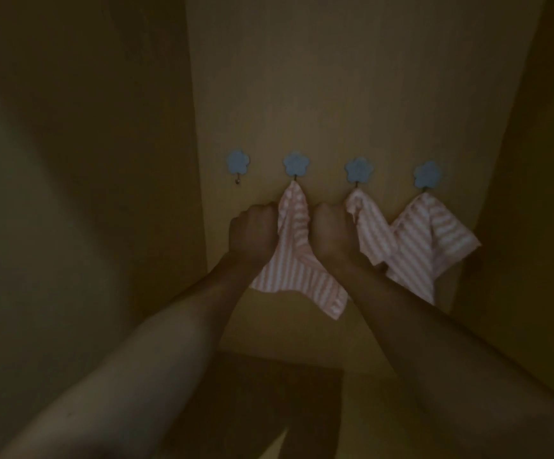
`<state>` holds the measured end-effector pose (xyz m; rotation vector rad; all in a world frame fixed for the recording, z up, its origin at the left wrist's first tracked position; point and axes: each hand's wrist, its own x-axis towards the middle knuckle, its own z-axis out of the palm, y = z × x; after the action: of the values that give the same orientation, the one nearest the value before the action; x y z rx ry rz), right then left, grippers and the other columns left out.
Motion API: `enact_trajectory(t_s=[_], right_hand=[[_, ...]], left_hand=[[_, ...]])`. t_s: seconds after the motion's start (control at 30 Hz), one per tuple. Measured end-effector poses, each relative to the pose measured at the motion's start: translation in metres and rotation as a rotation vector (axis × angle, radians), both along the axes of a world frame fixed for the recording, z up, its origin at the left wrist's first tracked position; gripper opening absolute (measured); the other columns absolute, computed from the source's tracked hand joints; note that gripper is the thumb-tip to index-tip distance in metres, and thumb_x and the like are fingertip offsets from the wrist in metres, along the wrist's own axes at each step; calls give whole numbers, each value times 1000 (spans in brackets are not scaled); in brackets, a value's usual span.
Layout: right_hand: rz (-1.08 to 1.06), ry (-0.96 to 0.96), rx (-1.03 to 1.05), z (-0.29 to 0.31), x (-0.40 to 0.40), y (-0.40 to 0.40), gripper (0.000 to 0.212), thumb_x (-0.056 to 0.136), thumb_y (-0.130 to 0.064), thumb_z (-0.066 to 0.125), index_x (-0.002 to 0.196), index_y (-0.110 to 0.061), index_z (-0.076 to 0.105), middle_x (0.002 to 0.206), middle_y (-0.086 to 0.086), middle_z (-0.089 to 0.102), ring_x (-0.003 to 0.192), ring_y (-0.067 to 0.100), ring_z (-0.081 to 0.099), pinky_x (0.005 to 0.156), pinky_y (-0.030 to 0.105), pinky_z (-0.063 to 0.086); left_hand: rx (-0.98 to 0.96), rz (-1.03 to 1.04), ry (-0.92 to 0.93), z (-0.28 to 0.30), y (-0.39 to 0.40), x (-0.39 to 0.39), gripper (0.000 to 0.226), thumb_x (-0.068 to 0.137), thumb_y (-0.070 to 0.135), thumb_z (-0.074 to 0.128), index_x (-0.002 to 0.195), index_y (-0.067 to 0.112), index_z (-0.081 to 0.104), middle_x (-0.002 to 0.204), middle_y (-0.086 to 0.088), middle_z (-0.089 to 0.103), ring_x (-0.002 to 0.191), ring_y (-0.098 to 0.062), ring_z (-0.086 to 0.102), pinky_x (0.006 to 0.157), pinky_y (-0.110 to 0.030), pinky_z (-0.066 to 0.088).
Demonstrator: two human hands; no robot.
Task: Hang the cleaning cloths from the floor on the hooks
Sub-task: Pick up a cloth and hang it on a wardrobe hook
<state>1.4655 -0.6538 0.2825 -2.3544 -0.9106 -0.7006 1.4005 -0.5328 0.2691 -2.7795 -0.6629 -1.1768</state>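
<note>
Several blue flower-shaped hooks line a yellow wall panel. The leftmost hook is bare. A pink-and-white striped cloth hangs from the second hook; my left hand grips its left edge, fingers curled. My right hand is curled between this cloth and a second striped cloth on the third hook; which of the two it holds is unclear. A third striped cloth hangs from the fourth hook.
The scene is dim. A darker wall stands to the left and another wall face to the right of the panel. A dark floor patch lies below between my forearms.
</note>
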Motion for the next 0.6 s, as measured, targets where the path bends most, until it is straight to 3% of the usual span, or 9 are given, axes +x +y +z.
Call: enact_trajectory(t_s=[0.17,0.37,0.5,0.6], right_hand=[[-36,27,-42,-11,-31,-20,29,98,-2,39,75,-4,58,97,14,67,88,23,62,62,26,34],[-76,77,-69,-18,-73,-48,24,100,-19,48,116,-9,63,118,10,63,105,24,61,74,26,43],[-76,82,-123,-22,-110,-69,31,98,-25,50,124,-13,59,123,8,60,110,23,58,76,28,43],[-93,118,-162,-28,-140,-84,33,97,-29,50,125,-13,56,122,11,58,110,25,55,77,31,43]], left_hand=[[-37,8,66,-9,-17,-26,19,99,16,42,102,9,60,103,-13,65,90,-30,64,67,-33,42],[-5,-17,127,-13,-36,-67,26,99,32,46,109,11,56,108,-12,61,98,-29,58,71,-33,35],[-17,-30,192,-17,-52,-102,34,98,35,45,125,17,52,120,-10,56,111,-29,52,89,-40,39],[-69,-70,252,-21,-63,-129,46,98,37,43,141,22,42,135,-8,49,125,-29,43,107,-46,31]])
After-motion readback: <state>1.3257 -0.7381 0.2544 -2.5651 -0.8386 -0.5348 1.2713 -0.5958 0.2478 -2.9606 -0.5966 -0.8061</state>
